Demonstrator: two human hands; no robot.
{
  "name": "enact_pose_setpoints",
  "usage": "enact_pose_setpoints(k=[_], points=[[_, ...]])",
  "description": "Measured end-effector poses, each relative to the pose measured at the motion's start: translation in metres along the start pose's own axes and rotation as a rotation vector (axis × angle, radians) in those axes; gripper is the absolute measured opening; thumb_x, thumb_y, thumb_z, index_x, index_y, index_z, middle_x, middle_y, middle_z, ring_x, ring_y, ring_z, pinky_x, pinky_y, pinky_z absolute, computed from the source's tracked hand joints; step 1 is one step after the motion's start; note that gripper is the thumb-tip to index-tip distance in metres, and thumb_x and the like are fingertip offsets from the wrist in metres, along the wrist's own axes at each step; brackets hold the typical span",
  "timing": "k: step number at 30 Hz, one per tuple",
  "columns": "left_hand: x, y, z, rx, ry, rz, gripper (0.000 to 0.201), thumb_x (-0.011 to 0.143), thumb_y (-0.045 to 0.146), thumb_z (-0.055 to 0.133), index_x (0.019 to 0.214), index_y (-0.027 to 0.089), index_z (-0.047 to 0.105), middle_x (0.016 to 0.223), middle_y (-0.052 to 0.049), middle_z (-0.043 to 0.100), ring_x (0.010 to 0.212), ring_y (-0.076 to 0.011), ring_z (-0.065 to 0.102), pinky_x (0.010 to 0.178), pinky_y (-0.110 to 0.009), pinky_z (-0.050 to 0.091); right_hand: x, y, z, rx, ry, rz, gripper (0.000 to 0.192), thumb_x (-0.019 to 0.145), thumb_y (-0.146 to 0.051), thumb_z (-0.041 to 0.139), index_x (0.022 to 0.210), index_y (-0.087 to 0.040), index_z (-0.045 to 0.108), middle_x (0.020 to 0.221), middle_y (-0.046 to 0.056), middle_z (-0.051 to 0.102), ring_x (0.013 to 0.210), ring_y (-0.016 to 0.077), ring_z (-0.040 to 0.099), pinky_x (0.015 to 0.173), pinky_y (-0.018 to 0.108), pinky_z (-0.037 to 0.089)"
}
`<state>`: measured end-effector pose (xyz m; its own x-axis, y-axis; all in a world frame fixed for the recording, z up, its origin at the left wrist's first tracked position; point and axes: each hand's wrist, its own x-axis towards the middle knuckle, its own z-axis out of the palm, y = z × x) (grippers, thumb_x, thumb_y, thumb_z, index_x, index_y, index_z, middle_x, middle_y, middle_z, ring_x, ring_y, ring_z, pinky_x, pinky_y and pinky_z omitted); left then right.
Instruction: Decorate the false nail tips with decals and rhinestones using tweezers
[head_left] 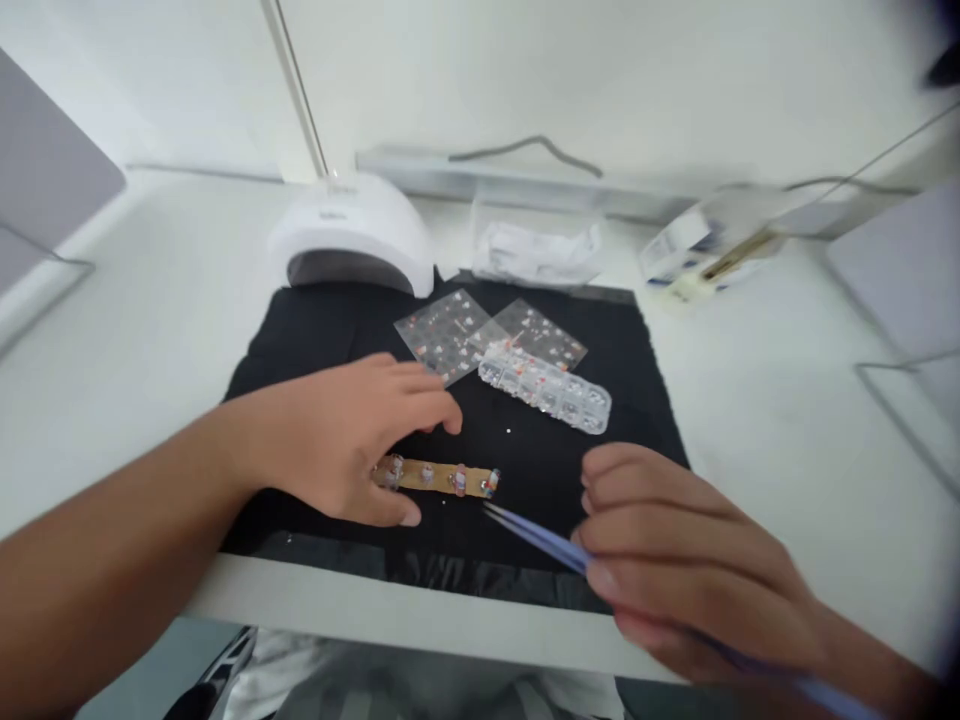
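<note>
My left hand [337, 430] arches over the left end of a tan strip [442, 476] on a black cloth, thumb and fingers apart on either side of it. Several small decorated false nails [459, 482] stand in a row along the strip; its left end is hidden under my hand. In my right hand [682, 540] is a pair of bluish-purple tweezers [544, 540], held like a pen. Their tips sit just below the strip's right end, apart from it. Beyond lies a clear compartment case [547, 390] with small gems, overlapping two transparent sticker sheets [442, 335].
A white nail lamp [352, 225] stands at the back left of the black cloth [322, 320]. Behind the cloth is a clear bin [536, 245] with white packets. Small boxes and a brush [739, 255] stand at the back right. Tiny loose bits [508, 431] dot the cloth.
</note>
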<state>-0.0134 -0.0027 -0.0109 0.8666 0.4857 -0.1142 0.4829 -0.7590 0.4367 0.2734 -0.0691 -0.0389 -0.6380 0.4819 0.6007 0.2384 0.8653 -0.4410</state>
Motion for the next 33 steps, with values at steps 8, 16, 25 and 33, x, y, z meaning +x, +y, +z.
enact_pose_setpoints(k=[8, 16, 25, 33], points=[[-0.001, 0.016, 0.010, 0.282, -0.128, -0.137, 0.010, 0.078, 0.020, 0.058, 0.085, 0.019, 0.064, 0.084, -0.006, 0.071, 0.077, -0.0245, 0.066, 0.072, -0.038, 0.046, 0.016, 0.028, 0.021, 0.293, 0.375, -0.002, 0.011, 0.088, -0.022, 0.060, 0.092, -0.020, 0.070, 0.069, 0.005, 0.066, 0.064, 0.0193, 0.061, 0.061, 0.038, 0.052], [-0.002, 0.004, 0.001, 0.302, -0.086, -0.258, 0.013, 0.080, 0.024, 0.058, 0.087, 0.019, 0.067, 0.090, -0.007, 0.073, 0.073, -0.0240, 0.068, 0.059, -0.033, 0.044, 0.038, -0.010, -0.009, 0.363, -0.088, -0.004, 0.016, 0.097, -0.024, 0.056, 0.093, -0.014, 0.067, 0.070, 0.006, 0.068, 0.064, 0.0152, 0.060, 0.061, 0.032, 0.051], [0.003, -0.002, 0.007, 0.301, -0.113, -0.283, 0.007, 0.080, 0.026, 0.055, 0.077, 0.022, 0.060, 0.079, -0.003, 0.067, 0.065, -0.0232, 0.062, 0.056, -0.034, 0.035, 0.016, 0.021, 0.025, 0.404, -0.077, 0.069, 0.017, 0.100, -0.025, 0.055, 0.093, -0.014, 0.067, 0.074, 0.008, 0.071, 0.070, 0.0153, 0.064, 0.064, 0.030, 0.054], [0.006, -0.003, 0.008, 0.247, -0.087, -0.240, 0.008, 0.076, 0.022, 0.060, 0.069, 0.021, 0.057, 0.067, -0.001, 0.060, 0.053, -0.0178, 0.051, 0.050, -0.032, 0.027, 0.018, 0.026, 0.031, 0.413, -0.165, 0.149, 0.019, 0.102, -0.028, 0.052, 0.098, -0.014, 0.064, 0.078, 0.007, 0.071, 0.074, 0.0149, 0.067, 0.073, 0.031, 0.058]])
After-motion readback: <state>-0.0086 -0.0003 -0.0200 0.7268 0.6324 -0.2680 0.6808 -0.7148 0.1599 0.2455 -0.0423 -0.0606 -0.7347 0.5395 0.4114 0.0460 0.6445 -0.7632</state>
